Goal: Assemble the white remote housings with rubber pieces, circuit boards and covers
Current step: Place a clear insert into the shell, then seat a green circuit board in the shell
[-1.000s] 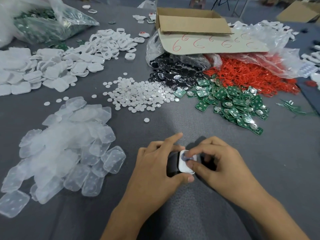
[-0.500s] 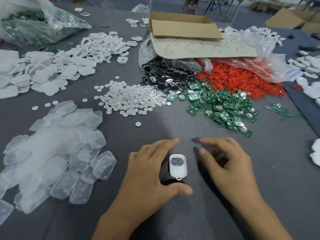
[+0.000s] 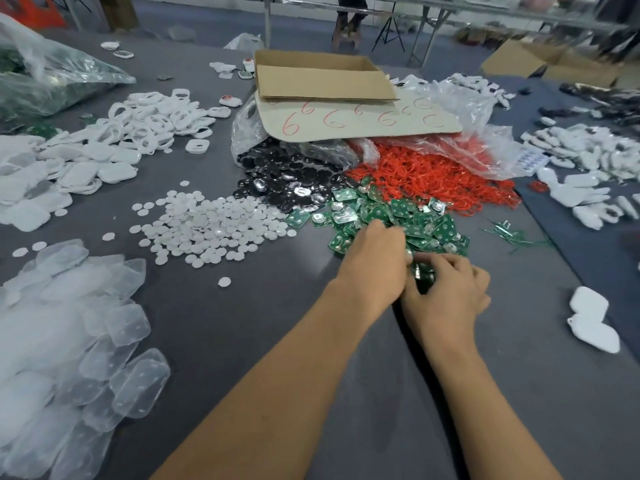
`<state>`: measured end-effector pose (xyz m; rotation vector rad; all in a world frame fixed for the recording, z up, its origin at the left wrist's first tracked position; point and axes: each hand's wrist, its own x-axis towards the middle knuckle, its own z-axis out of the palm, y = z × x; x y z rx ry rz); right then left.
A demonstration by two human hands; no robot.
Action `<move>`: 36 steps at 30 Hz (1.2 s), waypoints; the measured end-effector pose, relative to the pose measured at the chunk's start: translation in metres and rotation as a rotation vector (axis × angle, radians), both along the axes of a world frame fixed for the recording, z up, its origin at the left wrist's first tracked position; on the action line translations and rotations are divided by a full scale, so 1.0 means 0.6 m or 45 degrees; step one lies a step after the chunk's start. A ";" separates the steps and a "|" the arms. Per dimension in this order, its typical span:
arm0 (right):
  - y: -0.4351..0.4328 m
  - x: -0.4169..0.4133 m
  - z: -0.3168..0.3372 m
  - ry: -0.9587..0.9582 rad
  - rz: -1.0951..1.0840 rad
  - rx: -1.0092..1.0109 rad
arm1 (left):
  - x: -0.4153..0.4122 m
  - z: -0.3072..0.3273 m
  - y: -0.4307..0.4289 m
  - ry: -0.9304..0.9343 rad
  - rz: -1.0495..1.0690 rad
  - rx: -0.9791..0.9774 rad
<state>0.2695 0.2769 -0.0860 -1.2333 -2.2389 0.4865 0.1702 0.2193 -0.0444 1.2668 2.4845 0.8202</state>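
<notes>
Both my hands reach into the near edge of the pile of green circuit boards (image 3: 381, 213). My left hand (image 3: 374, 268) lies knuckles up on the boards, its fingertips hidden among them. Touching it on the right, my right hand (image 3: 450, 296) has its fingers curled round a green circuit board (image 3: 420, 277). The white remote housing I handled earlier is not in view. Piles of black rubber pieces (image 3: 287, 181), white discs (image 3: 214, 223), translucent covers (image 3: 69, 323) and white housings (image 3: 86, 157) lie on the grey table.
A cardboard box (image 3: 322, 81) and red rings (image 3: 433, 178) in clear plastic sit behind the boards. White ring frames (image 3: 152, 112) lie far left. Two white remotes (image 3: 588, 317) rest at the right, with more white parts (image 3: 588, 157) beyond them.
Both hands left the white remote near the table's front and moved forward and right to the circuit board pile. The right hand now grips a board; the view tilted up.
</notes>
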 end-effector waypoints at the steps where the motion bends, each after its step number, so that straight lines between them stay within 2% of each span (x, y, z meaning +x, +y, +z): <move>1: 0.002 0.003 -0.002 0.030 0.006 0.002 | -0.005 -0.006 0.010 0.026 -0.012 -0.041; 3: 0.006 0.007 -0.004 0.082 0.022 -0.020 | -0.013 -0.019 0.018 0.058 0.000 -0.040; 7: 0.009 0.006 -0.002 0.193 0.018 -0.052 | -0.031 -0.028 0.011 -0.039 0.002 0.070; 10: 0.007 0.005 -0.002 0.196 0.042 -0.067 | -0.037 -0.019 0.004 0.194 -0.085 0.029; 12: 0.006 0.006 -0.002 0.201 0.071 -0.042 | -0.037 -0.016 0.003 0.315 -0.115 0.090; 13: 0.007 0.008 -0.002 0.243 0.094 -0.029 | -0.035 -0.014 0.001 0.271 -0.120 0.174; 15: 0.006 0.009 0.002 0.454 0.177 -0.089 | -0.028 -0.004 -0.008 -0.027 -0.102 0.396; 17: 0.000 0.011 0.011 0.776 0.303 -0.341 | -0.018 0.009 -0.028 -0.240 -0.077 0.567; 19: -0.013 0.014 0.025 1.061 0.429 -0.635 | -0.013 0.021 -0.057 -0.389 -0.051 0.629; 21: -0.030 0.018 0.036 1.188 0.542 -0.874 | -0.008 0.027 -0.097 -0.600 -0.070 0.672; 23: -0.049 0.023 0.045 1.220 0.621 -1.037 | -0.003 0.028 -0.142 -0.759 -0.094 0.702; 27: -0.101 0.032 0.052 1.206 0.679 -1.219 | 0.017 0.021 -0.218 -0.916 0.027 0.797; 31: -0.147 0.038 0.049 1.170 0.733 -1.382 | 0.037 0.003 -0.271 -0.910 0.129 0.901; 36: -0.176 0.037 0.042 1.026 0.747 -1.446 | 0.050 -0.024 -0.307 -0.922 0.234 1.004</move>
